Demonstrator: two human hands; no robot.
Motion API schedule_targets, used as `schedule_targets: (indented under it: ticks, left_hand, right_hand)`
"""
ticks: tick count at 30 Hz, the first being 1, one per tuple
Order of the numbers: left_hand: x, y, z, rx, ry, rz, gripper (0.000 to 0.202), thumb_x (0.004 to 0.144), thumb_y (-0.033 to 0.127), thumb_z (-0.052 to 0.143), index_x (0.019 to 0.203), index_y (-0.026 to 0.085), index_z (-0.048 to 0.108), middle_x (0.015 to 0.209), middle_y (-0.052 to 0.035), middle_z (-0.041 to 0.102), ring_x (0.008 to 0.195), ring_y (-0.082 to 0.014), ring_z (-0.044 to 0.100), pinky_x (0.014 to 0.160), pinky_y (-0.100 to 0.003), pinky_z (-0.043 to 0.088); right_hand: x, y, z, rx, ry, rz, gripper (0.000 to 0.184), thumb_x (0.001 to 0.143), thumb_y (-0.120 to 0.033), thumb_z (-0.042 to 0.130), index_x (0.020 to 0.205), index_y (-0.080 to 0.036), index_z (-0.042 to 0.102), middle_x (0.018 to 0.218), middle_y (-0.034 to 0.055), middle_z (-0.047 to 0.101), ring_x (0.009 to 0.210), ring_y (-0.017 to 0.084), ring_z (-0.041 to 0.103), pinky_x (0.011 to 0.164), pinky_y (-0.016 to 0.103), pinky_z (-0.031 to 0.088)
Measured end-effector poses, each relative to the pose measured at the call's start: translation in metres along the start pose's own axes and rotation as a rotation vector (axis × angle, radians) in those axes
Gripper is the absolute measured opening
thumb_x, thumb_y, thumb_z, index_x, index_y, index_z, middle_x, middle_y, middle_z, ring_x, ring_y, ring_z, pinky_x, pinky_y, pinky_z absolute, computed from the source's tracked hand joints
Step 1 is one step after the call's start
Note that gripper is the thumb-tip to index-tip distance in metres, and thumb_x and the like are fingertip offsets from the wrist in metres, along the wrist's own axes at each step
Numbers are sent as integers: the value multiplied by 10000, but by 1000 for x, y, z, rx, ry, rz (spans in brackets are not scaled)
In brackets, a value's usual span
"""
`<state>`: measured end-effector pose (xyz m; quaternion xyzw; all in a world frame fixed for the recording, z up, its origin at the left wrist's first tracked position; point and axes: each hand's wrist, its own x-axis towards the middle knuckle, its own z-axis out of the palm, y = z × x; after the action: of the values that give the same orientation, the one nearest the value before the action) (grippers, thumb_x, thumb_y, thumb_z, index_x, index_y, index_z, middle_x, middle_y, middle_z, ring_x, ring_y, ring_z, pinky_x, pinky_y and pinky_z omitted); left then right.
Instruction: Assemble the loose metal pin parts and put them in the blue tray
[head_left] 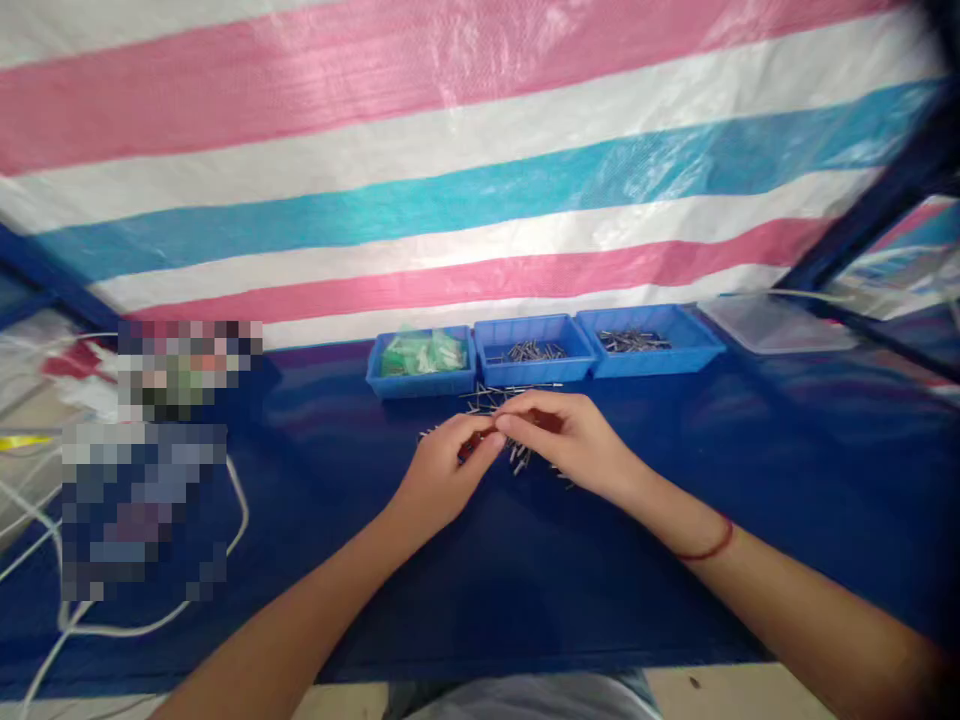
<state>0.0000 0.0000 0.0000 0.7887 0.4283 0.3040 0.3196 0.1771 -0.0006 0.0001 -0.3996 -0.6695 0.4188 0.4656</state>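
Observation:
My left hand (451, 462) and my right hand (571, 436) meet over the middle of the blue table, their fingertips touching. Both are closed in a pinch; whatever lies between the fingertips is too small or hidden to make out. Under and around the fingers is a loose pile of thin metal pins (519, 460) that look like blind rivets, partly covered by my hands. Just behind it stand a blue bin (536, 372) and another blue bin (660, 360), both with similar pins inside.
A third blue bin (424, 384) at the left of the row holds green-and-clear plastic bags (424, 352). A clear plastic lid (776, 325) lies at the back right. White cables (241, 500) loop over the table's left side. Behind hangs a striped tarp (450, 215).

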Motion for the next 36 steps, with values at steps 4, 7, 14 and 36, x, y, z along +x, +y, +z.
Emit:
schedule_targets:
  ticks: [4,7,14,36]
  left_hand:
    - [-3,3,1,10,-1,19,188,906,278,500,968,177,647,883,-34,644,788,-153,573,693,-247,426]
    - [-3,3,2,10,15,22,161,894,285,522,921,178,640,863,-30,636,779,-152,572,679,-244,427]
    - [-3,-3,-4,-21,47,6,153,867,310,570,885,171,629,827,-17,624,760,-144,573,683,-242,428]
    - [-6,-14,-13,674,-152,149,214,927,310,481,1024,233,656,1105,-43,622,981,-221,536,784,-364,367]
  right_hand:
    - [-1,2,-1,-14,34,-10,160,814,-335,641,857,-194,704,879,51,683,754,169,612,668,301,471]
    - [-2,1,0,-44,45,-24,152,809,-333,645,812,-188,690,826,49,661,714,160,597,625,289,457]
    - [-2,-8,4,-142,12,-128,121,850,-258,580,850,-189,679,826,48,636,651,127,544,550,258,404]
    - [26,21,-87,570,741,356,117,801,-287,552,801,-188,614,570,-52,406,421,53,281,350,199,213]
